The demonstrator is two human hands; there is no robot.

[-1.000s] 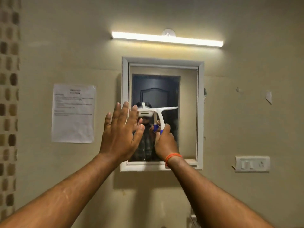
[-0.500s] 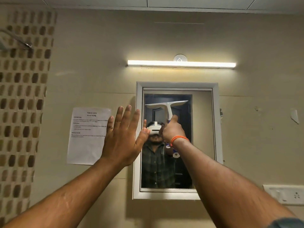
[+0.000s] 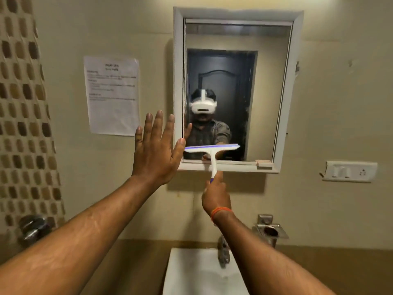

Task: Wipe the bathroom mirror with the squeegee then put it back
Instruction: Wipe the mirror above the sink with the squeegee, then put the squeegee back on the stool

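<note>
On the wall at the left, one printed sheet point(image 3: 112, 95) is hanging beside one mirror point(image 3: 231, 60). Two hands are showing: the left hand point(image 3: 156, 150) is spreading flat, fingers wide, holding nothing, against the frame's left edge. One squeegee point(image 3: 211, 151) is sitting low on the glass near the bottom edge, the right hand point(image 3: 215, 193) gripping its handle. Half a second ago its blade was riding high on the glass; now one sink point(image 3: 191, 271) is showing below.
</note>
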